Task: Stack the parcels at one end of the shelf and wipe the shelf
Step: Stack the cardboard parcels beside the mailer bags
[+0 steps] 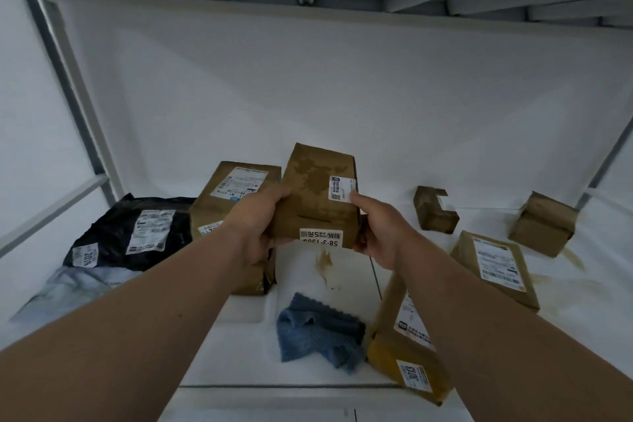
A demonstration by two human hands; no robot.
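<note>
Both hands up over the white shelf (239,329), gripping one brown box (317,195) between them, lifted clear of the shelf. Left hand (255,228) curled around the left side of the box, thumb on the front; right hand (375,233) holding the lower right edge, forefinger stretched up to touch a small white label on the front. Behind the left hand, a taller brown parcel (236,192) standing on the shelf, and just beside it on the left a black plastic bag parcel (137,233) lying flat over a grey bag (65,291). Below the held box, a crumpled blue cloth (318,331) on the shelf near a brown stain (323,265). On the right, under the right forearm, a yellowish-brown box (406,349); further right a flat labelled parcel (496,267), a torn small box (433,209), and another small box (543,224) near the right end.
</note>
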